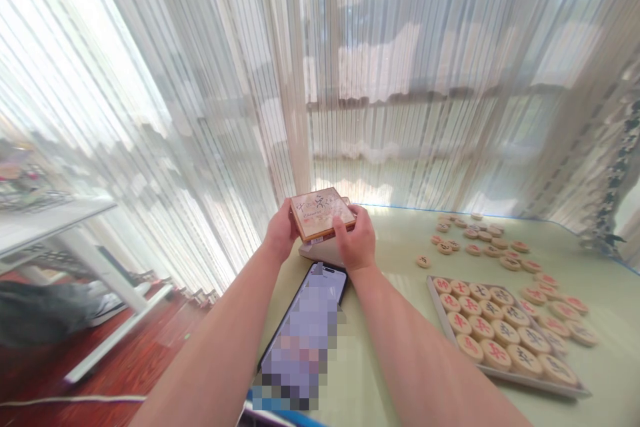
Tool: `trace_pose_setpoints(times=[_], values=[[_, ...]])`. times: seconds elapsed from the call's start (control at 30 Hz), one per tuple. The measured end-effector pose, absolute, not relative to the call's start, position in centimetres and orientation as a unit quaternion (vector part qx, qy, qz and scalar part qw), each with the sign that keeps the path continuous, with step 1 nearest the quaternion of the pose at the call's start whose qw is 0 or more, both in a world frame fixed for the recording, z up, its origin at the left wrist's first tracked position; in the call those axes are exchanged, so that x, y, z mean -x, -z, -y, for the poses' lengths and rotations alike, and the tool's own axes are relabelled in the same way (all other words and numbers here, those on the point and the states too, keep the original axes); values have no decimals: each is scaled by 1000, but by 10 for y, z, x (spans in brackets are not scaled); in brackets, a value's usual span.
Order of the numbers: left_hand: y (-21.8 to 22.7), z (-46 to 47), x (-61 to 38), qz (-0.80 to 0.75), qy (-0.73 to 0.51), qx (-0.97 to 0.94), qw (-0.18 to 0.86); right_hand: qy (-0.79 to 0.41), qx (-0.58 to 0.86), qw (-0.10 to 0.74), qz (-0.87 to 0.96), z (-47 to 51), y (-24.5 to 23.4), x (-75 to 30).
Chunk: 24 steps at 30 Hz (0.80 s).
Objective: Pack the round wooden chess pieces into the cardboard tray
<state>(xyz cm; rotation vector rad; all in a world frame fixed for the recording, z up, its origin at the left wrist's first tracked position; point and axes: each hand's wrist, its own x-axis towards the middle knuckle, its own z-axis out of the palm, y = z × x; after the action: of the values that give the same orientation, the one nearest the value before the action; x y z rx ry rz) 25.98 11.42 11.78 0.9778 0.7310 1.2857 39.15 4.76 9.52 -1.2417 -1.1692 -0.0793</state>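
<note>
Both hands hold a small Chinese chess box (pixel 320 213) with black characters on its pale lid, raised over the far part of the table. My left hand (pixel 283 230) grips its left side, fingers closed round the edge. On the right side, my right hand (pixel 356 237) is closed on it with the thumb on top. Below the box lies a pale flat object (pixel 320 253), partly covered by it. A phone (pixel 305 327) with a lit screen lies between my forearms. To the right, a shallow tray (pixel 440 320) holds rows of round wooden chess pieces (pixel 493 310).
Loose chess pieces (pixel 493 250) lie scattered behind and right of the tray on the pale green table (pixel 395 347). A sheer curtain (pixel 400 113) hangs along the table's far side. At left stand a white table (pixel 55 220) and a person's foot in a shoe (pixel 117 303).
</note>
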Motion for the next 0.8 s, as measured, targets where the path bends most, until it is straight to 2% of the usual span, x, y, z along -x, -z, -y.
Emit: trace_pose_setpoints(times=[0.13,0.27,0.47,0.8], values=[[-111,-118,-257,-431,-585,-480,492,41,542,656,524,-47,-95,-391],[-110,-113,-255,-434,-610,-542,383,23,549,665,506,-48,-94,-392],[-113,-104,-259,-401,-639,-536,380,16,548,693,469,-54,-92,-394],[-103,-106,-256,-296,-627,-552,463,-120,587,663,450,-61,-91,-401]])
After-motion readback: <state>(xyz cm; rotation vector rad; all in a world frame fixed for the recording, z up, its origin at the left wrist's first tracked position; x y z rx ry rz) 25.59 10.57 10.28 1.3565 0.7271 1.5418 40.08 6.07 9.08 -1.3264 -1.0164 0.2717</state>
